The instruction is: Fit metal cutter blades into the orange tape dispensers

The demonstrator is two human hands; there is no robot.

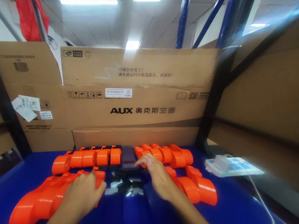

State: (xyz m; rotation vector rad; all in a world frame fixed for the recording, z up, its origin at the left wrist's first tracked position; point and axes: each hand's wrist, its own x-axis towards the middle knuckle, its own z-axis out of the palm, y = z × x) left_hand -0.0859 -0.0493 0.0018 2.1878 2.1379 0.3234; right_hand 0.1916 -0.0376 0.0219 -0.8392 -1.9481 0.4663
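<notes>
My left hand [84, 192] is closed over the right end of the front-left row of orange curved plastic pieces [45, 201]. Its thumb points right, and orange shows beyond the fingers, whose tips are hidden. My right hand [157, 173] reaches inward with its index finger extended and bent, its tip beside a dark phone-like slab [128, 157]. No held object shows in it. Between the hands lie blurred black and shiny small pieces [125, 184], too smeared to name.
More orange pieces stand in a back-left row [89, 158], a back-right group [167, 155] and a front-right group [197, 187]. A cardboard wall [137, 95] closes the rear of the blue surface [118, 218]. At right lies a white power strip [235, 165] with a plugged-in cable.
</notes>
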